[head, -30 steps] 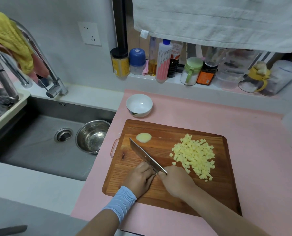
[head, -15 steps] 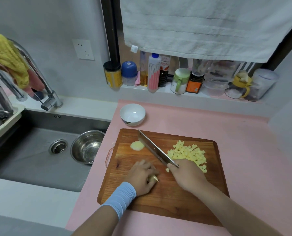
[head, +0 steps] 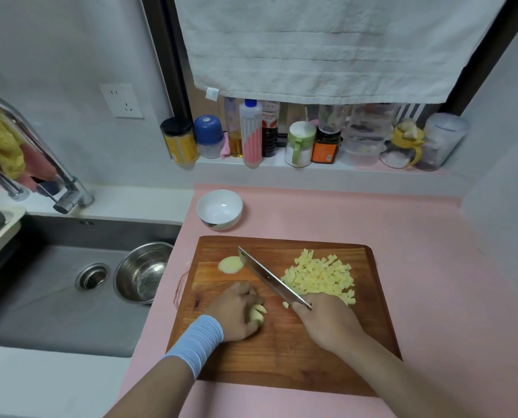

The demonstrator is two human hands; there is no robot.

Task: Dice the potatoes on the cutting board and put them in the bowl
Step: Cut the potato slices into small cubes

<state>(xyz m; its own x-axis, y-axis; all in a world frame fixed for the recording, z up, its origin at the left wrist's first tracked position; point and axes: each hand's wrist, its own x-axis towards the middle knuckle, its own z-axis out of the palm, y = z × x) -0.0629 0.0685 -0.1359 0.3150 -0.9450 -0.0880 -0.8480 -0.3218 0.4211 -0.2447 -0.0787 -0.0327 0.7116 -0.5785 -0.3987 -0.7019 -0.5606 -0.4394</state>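
Observation:
A wooden cutting board (head: 284, 354) lies on the pink counter. A heap of diced potato (head: 319, 276) covers its right rear part. One round potato slice (head: 230, 263) lies near the board's left rear. My left hand (head: 236, 312) holds a bunch of potato strips (head: 257, 315) against the board. My right hand (head: 327, 322) grips the handle of a cleaver (head: 269, 277), its blade slanting up and left between the slice and the heap. A white bowl (head: 219, 209) stands empty behind the board.
A sink (head: 55, 285) to the left holds a steel bowl (head: 141, 271), with a faucet (head: 40, 158) above. Jars and bottles (head: 251, 137) line the window ledge under a hanging towel (head: 327, 46). Pink counter (head: 432, 267) stretches to the right of the board.
The cleaver has swung from beside my left hand toward the diced heap, blade now further right. My left hand has gathered the potato strips. The camera view has shifted downward.

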